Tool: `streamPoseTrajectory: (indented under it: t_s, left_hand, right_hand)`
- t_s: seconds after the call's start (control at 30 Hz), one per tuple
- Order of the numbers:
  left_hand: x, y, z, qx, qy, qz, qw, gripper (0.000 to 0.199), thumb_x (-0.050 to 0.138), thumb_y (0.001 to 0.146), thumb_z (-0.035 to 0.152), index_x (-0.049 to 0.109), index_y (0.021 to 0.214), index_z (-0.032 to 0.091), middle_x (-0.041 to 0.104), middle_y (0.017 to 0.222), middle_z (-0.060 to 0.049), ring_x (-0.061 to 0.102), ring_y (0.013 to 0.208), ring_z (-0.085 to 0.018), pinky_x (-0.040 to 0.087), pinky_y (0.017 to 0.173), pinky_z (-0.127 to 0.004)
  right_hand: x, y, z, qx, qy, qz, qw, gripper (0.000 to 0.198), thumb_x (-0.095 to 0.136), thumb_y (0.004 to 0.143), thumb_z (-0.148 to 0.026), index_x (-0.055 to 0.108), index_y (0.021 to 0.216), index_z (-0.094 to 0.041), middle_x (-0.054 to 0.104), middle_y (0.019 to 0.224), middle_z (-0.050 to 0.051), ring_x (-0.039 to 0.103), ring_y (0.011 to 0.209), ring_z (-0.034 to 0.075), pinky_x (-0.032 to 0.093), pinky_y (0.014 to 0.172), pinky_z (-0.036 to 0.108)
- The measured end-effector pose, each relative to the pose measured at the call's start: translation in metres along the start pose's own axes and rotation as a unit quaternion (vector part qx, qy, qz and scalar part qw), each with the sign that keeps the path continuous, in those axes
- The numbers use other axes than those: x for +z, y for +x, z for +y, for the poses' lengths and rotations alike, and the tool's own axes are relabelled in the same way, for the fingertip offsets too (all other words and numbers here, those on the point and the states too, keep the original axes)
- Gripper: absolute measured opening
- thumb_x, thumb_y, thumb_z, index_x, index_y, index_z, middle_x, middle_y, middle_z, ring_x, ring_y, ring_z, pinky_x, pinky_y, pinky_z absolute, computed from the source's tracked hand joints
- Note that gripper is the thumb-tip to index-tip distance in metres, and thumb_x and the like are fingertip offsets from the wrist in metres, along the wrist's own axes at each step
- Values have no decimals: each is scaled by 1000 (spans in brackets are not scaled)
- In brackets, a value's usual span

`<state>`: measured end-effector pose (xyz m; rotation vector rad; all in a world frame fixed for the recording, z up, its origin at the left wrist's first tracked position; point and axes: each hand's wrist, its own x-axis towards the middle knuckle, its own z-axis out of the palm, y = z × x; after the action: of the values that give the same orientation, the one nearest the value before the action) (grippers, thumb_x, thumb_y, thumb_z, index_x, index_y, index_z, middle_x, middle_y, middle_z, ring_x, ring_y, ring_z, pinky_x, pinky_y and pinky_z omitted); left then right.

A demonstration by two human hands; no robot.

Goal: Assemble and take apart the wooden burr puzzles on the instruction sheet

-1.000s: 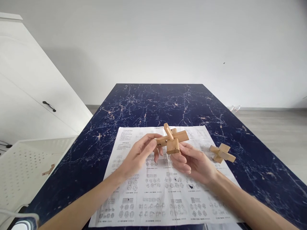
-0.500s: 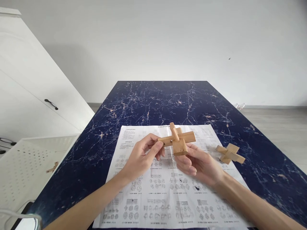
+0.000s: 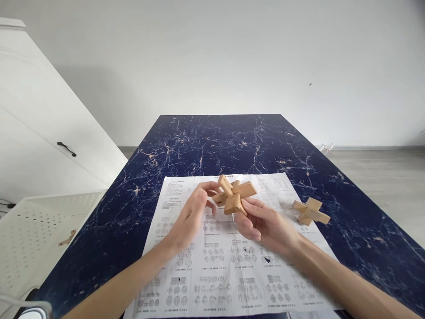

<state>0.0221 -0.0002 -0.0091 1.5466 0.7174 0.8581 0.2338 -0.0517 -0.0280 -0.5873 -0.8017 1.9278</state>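
A wooden interlocking burr puzzle (image 3: 234, 197), cross-shaped with blunt arms, is held just above the printed sheet (image 3: 215, 297). My right hand (image 3: 267, 221) grips its lower right part between thumb and fingers. My left hand (image 3: 191, 212) is by the puzzle's left side, fingers bent and apart from the thumb; its fingertips are partly behind the puzzle, and whether they touch it is unclear. A dark mark like a "2" shows on the left arm's end. A second wooden cross-shaped puzzle (image 3: 311, 211) rests at the sheet's right edge.
The sheet with small diagrams lies on a dark blue marbled table (image 3: 212, 141). On the left stand a white perforated basket (image 3: 36, 230) with a wooden piece (image 3: 67, 238) in it and a white cabinet (image 3: 40, 110). A cable (image 3: 25, 301) is at bottom left.
My left hand has let go of the puzzle's left arm, its thumb lifted off. That arm now sticks out less and the puzzle is turned. The view has shifted slightly.
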Motion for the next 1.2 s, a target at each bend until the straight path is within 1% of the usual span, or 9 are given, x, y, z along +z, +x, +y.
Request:
streamPoseTrajectory:
  t_s: [0.07,0.13,0.27,0.4,0.57,0.73,0.87,1.1,1.2]
  left_hand:
    - [-2,0,-2,19,-22,-22,999,69,39,101,80,56,143,29,58,148,-12,57,133,-31,51,108,-46]
    - [-4,0,-3,24,-37,-57,997,80,54,91,85,49,150,32,50,159,-12,51,144,-35,45,118,-51]
    - [-7,-1,-7,4,-50,-115,992,101,77,75,82,43,157,33,50,159,-15,50,147,-41,42,121,-59]
    - [-7,-3,-13,-21,-56,-125,990,110,89,69,74,42,159,33,53,158,-16,48,148,-45,41,121,-64]
    - [-3,-6,-15,-42,-117,-125,984,109,96,70,57,39,160,39,46,163,-15,48,149,-43,45,118,-64]
    - [0,-5,-13,-34,-138,-119,983,101,99,70,43,45,156,39,50,159,-13,48,148,-43,49,114,-63]
    - [0,-4,-13,-38,-132,-130,982,90,97,74,41,52,153,37,50,157,-12,56,140,-43,51,112,-62]
    - [-3,-5,-14,-42,-91,-116,988,88,92,77,41,51,155,37,52,157,-12,48,148,-45,49,115,-62]
    - [-3,-4,-14,-28,-81,-114,990,85,89,78,38,52,154,35,59,150,-12,49,147,-43,50,115,-62]
  right_hand:
    - [1,1,0,5,-5,-8,1000,28,67,104,-40,59,87,-19,54,64,-5,34,46,6,30,48,22]
    - [1,1,1,12,-4,-21,1000,28,65,105,-39,59,87,-19,54,63,-4,34,46,7,31,48,22]
    - [-1,0,4,24,0,-40,999,28,60,108,-35,60,86,-18,56,64,-3,37,47,7,32,49,22]
    - [1,-1,5,33,-21,-45,998,27,60,109,-38,63,93,-16,59,68,-2,39,48,7,34,50,22]
    - [10,1,6,22,-58,-83,995,28,59,110,-41,64,97,-16,61,75,-1,47,51,7,34,53,22]
    - [10,2,8,16,-73,-100,992,31,56,111,-40,63,94,-16,60,75,-1,48,52,7,36,55,24]
    - [6,2,8,25,-72,-104,992,32,57,111,-40,64,93,-15,59,77,0,50,54,8,36,53,24]
    - [5,3,6,40,-70,-100,992,32,58,110,-44,63,97,-15,59,79,0,51,56,9,35,53,24]
    - [5,3,6,47,-76,-95,991,34,59,109,-46,63,96,-15,59,80,1,52,57,9,36,53,25]
